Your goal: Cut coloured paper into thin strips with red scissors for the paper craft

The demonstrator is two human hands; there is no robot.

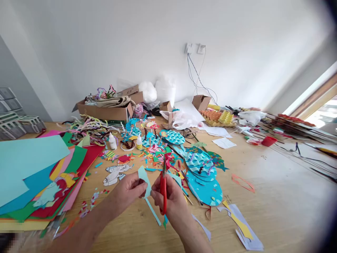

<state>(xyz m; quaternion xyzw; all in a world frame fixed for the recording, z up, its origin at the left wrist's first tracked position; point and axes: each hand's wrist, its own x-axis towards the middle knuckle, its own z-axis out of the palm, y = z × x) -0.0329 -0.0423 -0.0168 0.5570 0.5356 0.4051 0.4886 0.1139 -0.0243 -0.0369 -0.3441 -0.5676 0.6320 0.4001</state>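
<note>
Head: scissors (163, 188) point straight ahead.

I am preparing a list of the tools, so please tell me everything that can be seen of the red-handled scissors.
The red-handled scissors have a smooth, plastic-looking red handle and slim, dark, metallic-looking blades. The right hand has the handle in its grip. They appear nearly edge-on, blades pointing away from the wearer toward the colourful paper scraps; whether the blades are open cannot be told. They are right of the pale blue paper, with a gap showing between blades and paper.
</note>
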